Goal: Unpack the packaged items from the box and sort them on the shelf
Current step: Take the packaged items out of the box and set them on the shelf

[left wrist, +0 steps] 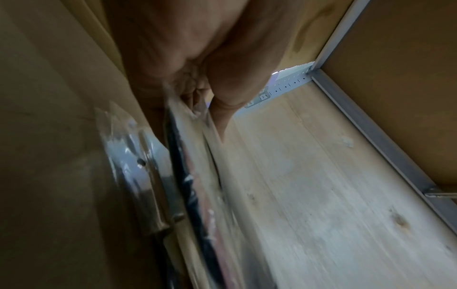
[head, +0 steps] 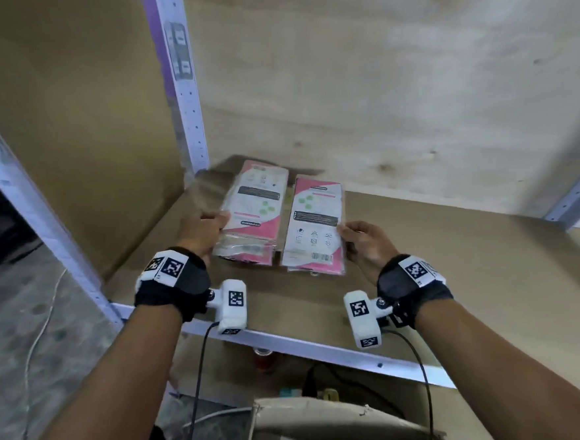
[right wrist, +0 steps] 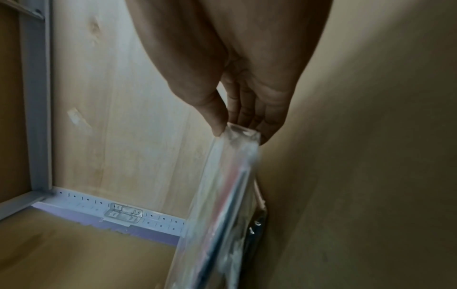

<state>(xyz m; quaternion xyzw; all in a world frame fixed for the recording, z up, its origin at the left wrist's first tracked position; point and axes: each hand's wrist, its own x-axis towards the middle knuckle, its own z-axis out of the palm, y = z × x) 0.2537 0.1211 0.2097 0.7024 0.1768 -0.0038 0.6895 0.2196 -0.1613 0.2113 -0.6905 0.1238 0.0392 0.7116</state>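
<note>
Two stacks of flat pink-and-white packets in clear plastic lie side by side on the brown shelf board (head: 456, 259). My left hand (head: 203, 231) grips the left edge of the left stack (head: 254, 215), thumb on top. My right hand (head: 362, 240) pinches the right edge of the right stack (head: 316, 228). In the left wrist view my fingers (left wrist: 197, 93) curl round the blurred packet edge (left wrist: 188, 176). In the right wrist view thumb and fingers (right wrist: 245, 115) pinch a clear packet corner (right wrist: 237, 156). The open cardboard box (head: 330, 426) sits below the shelf, near me.
A white perforated upright (head: 187, 89) stands at the shelf's back left corner, just behind the left stack. A pale wooden back panel (head: 410, 91) closes the rear. The shelf's metal front rail (head: 290, 343) runs under my wrists. Cables and a red can (head: 264, 357) lie on the level below.
</note>
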